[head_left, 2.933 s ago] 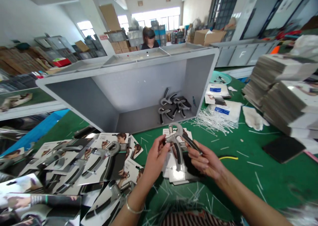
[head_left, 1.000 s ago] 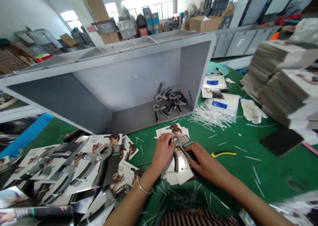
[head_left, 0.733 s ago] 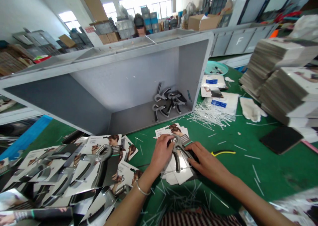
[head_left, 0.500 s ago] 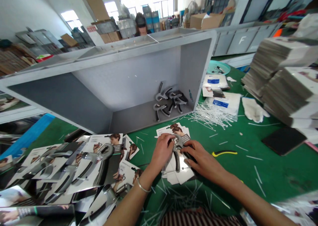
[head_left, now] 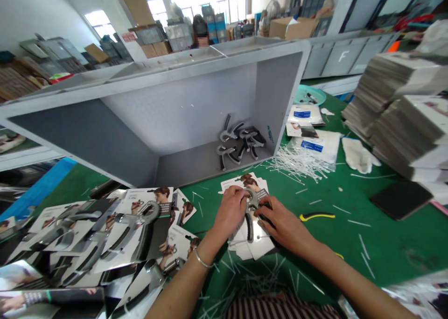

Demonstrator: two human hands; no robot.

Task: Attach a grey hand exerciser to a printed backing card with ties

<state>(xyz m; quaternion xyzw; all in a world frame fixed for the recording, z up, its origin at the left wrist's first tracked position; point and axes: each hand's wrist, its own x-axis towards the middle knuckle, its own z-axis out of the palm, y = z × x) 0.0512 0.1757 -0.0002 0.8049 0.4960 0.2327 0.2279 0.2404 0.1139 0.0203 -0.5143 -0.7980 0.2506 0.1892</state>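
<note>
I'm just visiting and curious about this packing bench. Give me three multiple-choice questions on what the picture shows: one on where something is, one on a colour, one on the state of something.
1. Where do the loose hand grippers lie?
A. in the grey bin
B. on the paper stacks
C. on the white glove

2. What colour is the table cover?
A. red
B. green
C. white

3. How is the hand gripper under the hands?
A. raised in the air
B. inside the bin
C. down on a backing card

Answers: 1 A, they sit at the bin's right end; 2 B, the bare surface is green; 3 C, the left hand and right hand press it onto the card pile.
</note>
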